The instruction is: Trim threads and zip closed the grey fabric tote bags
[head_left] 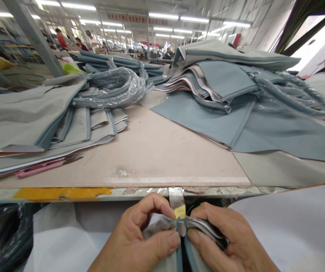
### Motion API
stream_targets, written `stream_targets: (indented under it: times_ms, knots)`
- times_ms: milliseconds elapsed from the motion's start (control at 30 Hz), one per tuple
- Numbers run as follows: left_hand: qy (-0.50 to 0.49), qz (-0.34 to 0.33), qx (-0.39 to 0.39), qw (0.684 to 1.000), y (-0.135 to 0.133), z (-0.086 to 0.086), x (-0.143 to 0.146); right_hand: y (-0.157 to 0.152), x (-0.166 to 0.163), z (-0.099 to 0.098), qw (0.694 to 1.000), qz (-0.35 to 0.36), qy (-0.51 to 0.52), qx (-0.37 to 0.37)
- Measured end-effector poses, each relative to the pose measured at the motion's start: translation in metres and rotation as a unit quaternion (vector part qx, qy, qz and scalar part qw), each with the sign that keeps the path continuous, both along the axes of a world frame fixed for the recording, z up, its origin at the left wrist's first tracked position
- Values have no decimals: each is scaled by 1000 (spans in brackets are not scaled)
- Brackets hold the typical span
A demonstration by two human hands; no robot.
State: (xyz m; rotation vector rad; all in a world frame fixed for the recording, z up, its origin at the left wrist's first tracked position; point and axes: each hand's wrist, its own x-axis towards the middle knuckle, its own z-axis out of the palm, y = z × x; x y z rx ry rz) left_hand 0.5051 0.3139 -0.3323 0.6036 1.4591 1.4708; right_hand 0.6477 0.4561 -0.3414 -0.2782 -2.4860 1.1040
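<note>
Fabric piece (155, 226): a folded grey cloth, sitting at the bottom middle of the view just below the worktop's front edge, with both hands pinching it.
Binding strip (181, 227): blue-grey and running down the fold, lying exactly between the two grips.
Left hand (134, 238): rising from below with the wrist angling to the right. The thumb is pressing flat along the front of the cloth and the index finger is curling over its top. The grip is clamping the fabric piece just left of the binding strip.
Right hand (227, 234): coming in from the lower right with the knuckles facing up. The thumb is pointing at the left thumb and the fingers are folding over the layered edge. The grip is clamping the same piece just right of the binding strip.
Tape strip (177, 200): clear with a yellow tab, hanging from the edge directly above the grips. I cannot tell whether it is touching the cloth.
Worktop (162, 151): a tan board stretching away beyond the grips.
Grey stack (23, 113): lying far up and left of the grips, with plastic-wrapped handles (114, 87) resting on it.
Blue-grey stack (224, 79): piling up well above and to the right of the grips.
White sheet (287, 223): spreading just right of the right hand.
</note>
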Motion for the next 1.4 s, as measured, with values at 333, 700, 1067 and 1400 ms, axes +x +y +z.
stream_targets:
  times_ms: [333,700,1067,1400]
  knots:
    - [-39,11,-25,999,-2,-1,3,0,-3,-1,1000,0,19,5]
    - [-11,13,-32,999,1,5,4,0,0,-2,998,-9,43,54]
    - [8,1,-34,999,-2,0,2,2,-4,-4,985,6,148,93]
    - [8,-31,-1,999,-2,-11,-3,2,-7,-2,986,16,152,62]
